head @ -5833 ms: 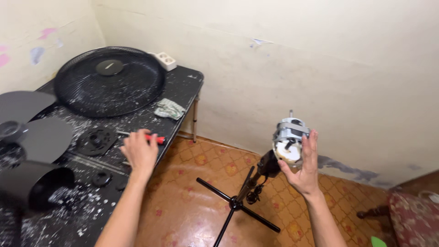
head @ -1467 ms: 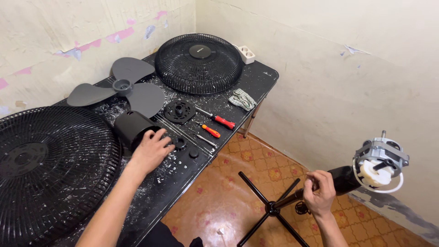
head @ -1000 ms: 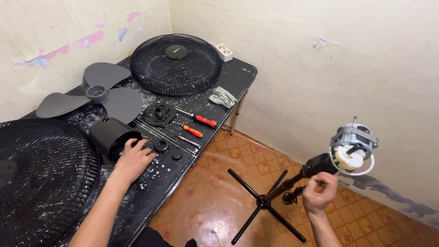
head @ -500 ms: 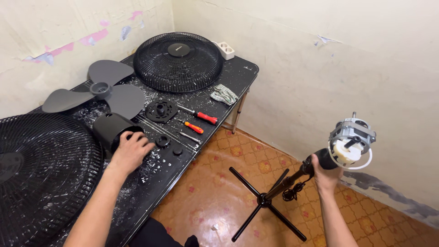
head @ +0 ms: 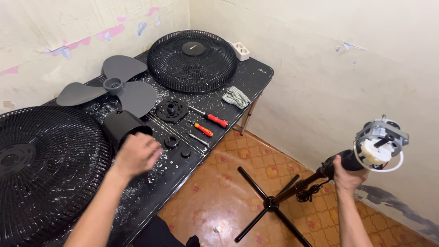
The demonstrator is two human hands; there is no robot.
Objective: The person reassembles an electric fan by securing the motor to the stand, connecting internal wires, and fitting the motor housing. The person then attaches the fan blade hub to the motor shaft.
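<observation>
Crowding left hand (head: 136,154): motor cover (head: 124,128), screwdrivers (head: 211,119), grilles (head: 45,160).

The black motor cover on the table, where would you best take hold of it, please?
Probably by its round wall, from above: the black motor cover lies on its side on the table, open mouth toward the left hand hovering beside it.

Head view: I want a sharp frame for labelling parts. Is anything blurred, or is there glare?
Head view: the left hand is smeared by motion; the right hand, fan motor and screwdrivers are sharp; lighting is soft and even; faint sheen on the floor tiles.
</observation>
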